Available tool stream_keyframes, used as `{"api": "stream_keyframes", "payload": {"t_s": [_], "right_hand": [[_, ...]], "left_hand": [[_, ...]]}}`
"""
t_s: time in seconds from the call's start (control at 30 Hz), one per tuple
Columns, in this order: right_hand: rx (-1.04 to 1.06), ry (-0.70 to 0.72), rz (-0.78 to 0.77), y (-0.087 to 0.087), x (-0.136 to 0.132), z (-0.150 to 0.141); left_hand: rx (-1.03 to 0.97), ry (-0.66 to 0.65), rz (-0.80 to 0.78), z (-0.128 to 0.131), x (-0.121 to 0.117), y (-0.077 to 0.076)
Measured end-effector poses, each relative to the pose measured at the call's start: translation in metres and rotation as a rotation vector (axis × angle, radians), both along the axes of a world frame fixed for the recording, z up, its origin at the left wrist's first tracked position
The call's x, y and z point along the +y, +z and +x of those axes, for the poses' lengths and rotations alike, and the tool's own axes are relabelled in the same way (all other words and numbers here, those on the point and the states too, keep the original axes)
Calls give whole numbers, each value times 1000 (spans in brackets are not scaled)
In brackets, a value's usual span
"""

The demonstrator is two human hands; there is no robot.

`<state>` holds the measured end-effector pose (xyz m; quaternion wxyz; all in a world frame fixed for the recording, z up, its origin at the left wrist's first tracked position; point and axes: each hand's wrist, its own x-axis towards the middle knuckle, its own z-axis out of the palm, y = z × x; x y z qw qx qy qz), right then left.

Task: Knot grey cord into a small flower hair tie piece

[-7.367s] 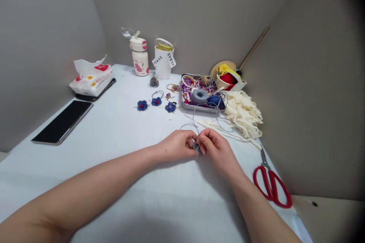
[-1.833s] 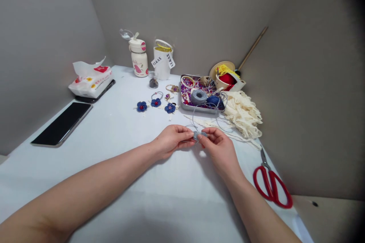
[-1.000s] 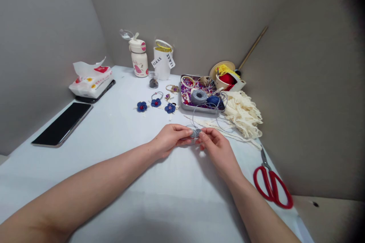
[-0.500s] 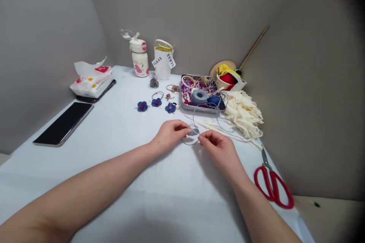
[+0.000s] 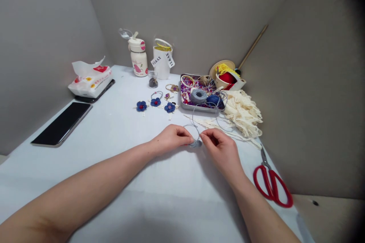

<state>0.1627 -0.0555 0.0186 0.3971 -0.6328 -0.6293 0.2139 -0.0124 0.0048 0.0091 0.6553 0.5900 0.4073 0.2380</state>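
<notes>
In a pinch between thumb and forefinger, my left hand (image 5: 173,137) holds a small grey-blue cord piece (image 5: 196,143) just above the table. My right hand (image 5: 222,148) is closed at the piece's right side, its fingertips pinched on the thin grey cord (image 5: 199,131). A loop of that cord rises above the piece and trails back toward the metal tin (image 5: 202,109). Inside the tin lie a grey cord ball (image 5: 198,96), a blue ball (image 5: 213,100) and many beads. Blue flower pieces with red or pale centres, such as the leftmost flower (image 5: 141,106), lie beyond my left hand.
Red-handled scissors (image 5: 272,182) lie at the right edge, below a heap of cream lace (image 5: 243,114). A phone (image 5: 62,124) and a tissue pack (image 5: 92,81) are on the left. At the back stand a bottle (image 5: 138,59) and a white cup (image 5: 162,62).
The grey-blue piece has moved toward me and tilted, with its loop now standing above it. My left hand has dropped slightly. My right fingertips have shifted a little right.
</notes>
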Motion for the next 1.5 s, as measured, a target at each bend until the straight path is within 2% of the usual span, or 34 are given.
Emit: {"api": "stream_keyframes", "payload": {"t_s": [0.17,0.27,0.37,0.43,0.63,0.97,1.23,1.5], "right_hand": [[25,-35,20,-2,3,8],[130,-59,-70,-3,3,9],[262,-12,-198,-4,3,7],[313,13,-231,-5,3,5],[364,20,-217,-4,3,4],[437,24,-337,-1,4,0],[462,34,-360,-3,5,4],[451,80,-401,0,4,6]], "left_hand": [[-90,72,-102,0,2,-3],[-126,112,-172,1,3,-3],[-166,128,-231,1,2,-2],[-184,135,-257,1,2,-2],[-230,123,-301,1,2,-3],[-242,169,-315,4,-2,0],[-237,129,-300,2,-1,-1],[-177,29,-330,-3,4,-3]]}}
